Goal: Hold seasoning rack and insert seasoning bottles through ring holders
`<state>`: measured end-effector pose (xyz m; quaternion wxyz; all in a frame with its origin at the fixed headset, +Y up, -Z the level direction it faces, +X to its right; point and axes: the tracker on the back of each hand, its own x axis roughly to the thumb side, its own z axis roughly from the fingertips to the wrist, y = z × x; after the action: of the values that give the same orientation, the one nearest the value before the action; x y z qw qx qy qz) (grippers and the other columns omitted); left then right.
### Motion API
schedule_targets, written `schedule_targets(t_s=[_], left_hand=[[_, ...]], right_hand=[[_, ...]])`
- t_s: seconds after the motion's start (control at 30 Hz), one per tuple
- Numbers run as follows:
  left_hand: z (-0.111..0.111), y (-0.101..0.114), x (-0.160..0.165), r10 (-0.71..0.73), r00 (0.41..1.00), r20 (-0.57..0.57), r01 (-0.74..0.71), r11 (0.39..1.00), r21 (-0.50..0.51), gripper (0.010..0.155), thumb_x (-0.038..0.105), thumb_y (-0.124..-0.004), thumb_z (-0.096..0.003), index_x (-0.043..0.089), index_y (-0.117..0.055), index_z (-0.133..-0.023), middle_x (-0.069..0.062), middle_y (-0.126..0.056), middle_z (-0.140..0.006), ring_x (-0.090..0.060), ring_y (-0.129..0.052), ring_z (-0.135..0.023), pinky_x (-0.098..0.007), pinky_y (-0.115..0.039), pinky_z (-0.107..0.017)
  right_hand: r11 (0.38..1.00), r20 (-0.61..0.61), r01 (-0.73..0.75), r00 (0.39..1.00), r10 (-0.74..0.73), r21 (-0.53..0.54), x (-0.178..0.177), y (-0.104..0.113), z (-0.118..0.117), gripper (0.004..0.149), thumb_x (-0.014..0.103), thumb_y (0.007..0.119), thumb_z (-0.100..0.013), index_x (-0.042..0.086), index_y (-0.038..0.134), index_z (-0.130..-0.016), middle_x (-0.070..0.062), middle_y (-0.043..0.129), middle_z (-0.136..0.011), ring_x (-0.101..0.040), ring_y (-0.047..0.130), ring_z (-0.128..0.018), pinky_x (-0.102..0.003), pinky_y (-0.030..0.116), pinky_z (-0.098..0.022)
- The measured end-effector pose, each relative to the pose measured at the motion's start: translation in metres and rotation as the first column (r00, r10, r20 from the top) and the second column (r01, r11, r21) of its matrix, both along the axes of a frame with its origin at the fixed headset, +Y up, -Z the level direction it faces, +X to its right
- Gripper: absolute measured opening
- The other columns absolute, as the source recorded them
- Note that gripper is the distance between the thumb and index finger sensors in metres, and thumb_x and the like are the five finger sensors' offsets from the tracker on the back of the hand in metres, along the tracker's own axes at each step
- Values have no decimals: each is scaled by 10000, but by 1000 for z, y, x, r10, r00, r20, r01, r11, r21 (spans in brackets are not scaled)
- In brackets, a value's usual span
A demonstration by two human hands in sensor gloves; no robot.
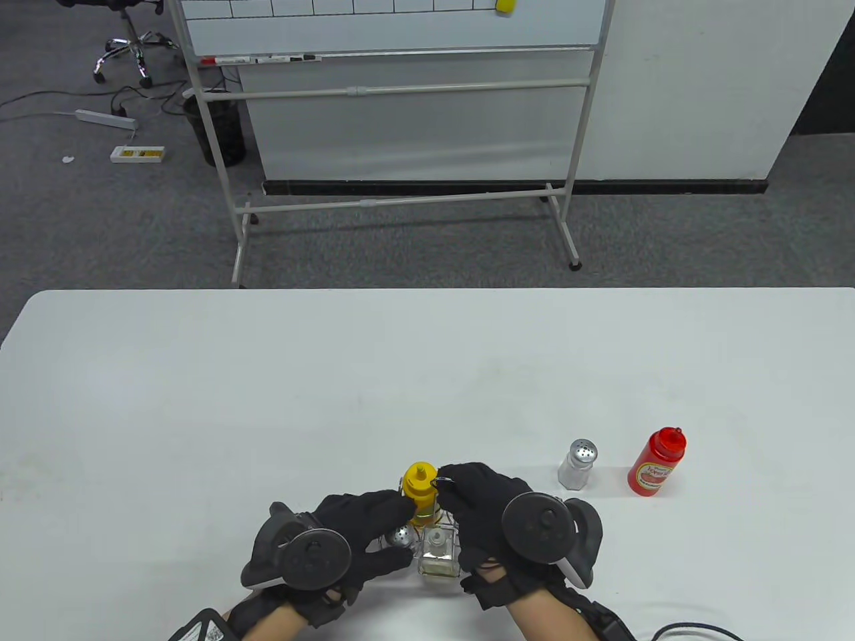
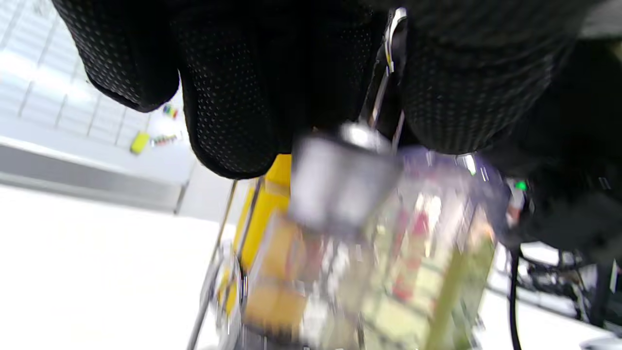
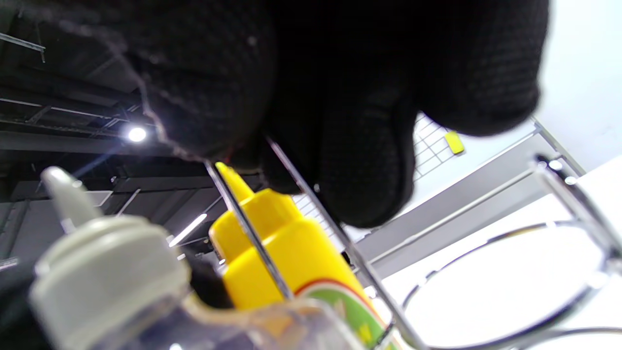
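Note:
A wire seasoning rack (image 1: pixel 441 482) stands near the table's front edge. It holds a yellow squeeze bottle (image 1: pixel 421 491), a clear glass bottle (image 1: pixel 439 551) and a metal-topped shaker (image 1: pixel 402 536). My right hand (image 1: pixel 449 486) grips the rack's wire handle (image 3: pixel 311 194) from above. My left hand (image 1: pixel 399 531) has its fingers and thumb around the shaker; its fingers (image 2: pixel 233 97) hang over the blurred shaker cap (image 2: pixel 340 189). In the right wrist view, the yellow bottle (image 3: pixel 291 243) and the clear bottle's grey cap (image 3: pixel 102 272) sit beside an empty ring (image 3: pixel 486 239).
A second glass shaker (image 1: pixel 578 464) and a red sauce bottle (image 1: pixel 657 462) stand on the white table (image 1: pixel 267 400) to the right of the rack. A whiteboard on a stand (image 1: pixel 401 133) is on the floor beyond the table's far edge.

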<state>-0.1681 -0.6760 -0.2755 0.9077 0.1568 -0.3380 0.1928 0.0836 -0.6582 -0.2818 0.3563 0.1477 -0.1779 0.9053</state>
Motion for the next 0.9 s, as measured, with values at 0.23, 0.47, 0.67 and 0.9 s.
schedule_targets(t_s=[0.23, 0.47, 0.67, 0.9], left_hand=[[-24, 54, 16, 171, 985, 13, -167, 972, -167, 799, 500, -936, -451, 214, -608, -1122, -216, -395, -1236, -590, -449, -1075, -728, -430, -698], [-53, 25, 48, -20, 996, 88, 53, 921, -386, 747, 438, -975, -453, 198, -668, -1090, -208, -425, -1247, -609, -305, -1091, -744, -330, -718], [-38, 20, 54, -77, 997, -5, 77, 995, -69, 587, 517, -947, -410, 189, -898, -895, -115, -706, -1159, -526, -610, -1073, -717, -477, -716], [-30, 21, 46, 30, 999, 17, -30, 999, -14, 437, 487, -970, -418, 181, -1007, -727, -53, -863, -1047, -467, -767, -1004, -697, -532, -704]], right_hand=[[1000, 0, -5, 1000, 5, 0, -2, -1, 0, 425, 311, 911, -344, 156, 997, -730, -97, 1055, -656, -301, 1166, -436, -474, 887, -346], [1000, 1, 3, 1000, -3, -1, -3, 0, 1, 435, 280, 884, -345, 136, 988, -742, -114, 1048, -660, -298, 1173, -443, -473, 894, -343], [1000, 14, -20, 1000, 20, 11, -7, -3, 0, 427, 276, 885, -338, 130, 993, -725, -121, 1054, -633, -295, 1178, -431, -465, 906, -331], [998, 21, 56, 998, -57, 26, 0, 0, 1, 422, 300, 946, -326, 141, 995, -714, -113, 1063, -626, -288, 1193, -419, -458, 915, -331]])
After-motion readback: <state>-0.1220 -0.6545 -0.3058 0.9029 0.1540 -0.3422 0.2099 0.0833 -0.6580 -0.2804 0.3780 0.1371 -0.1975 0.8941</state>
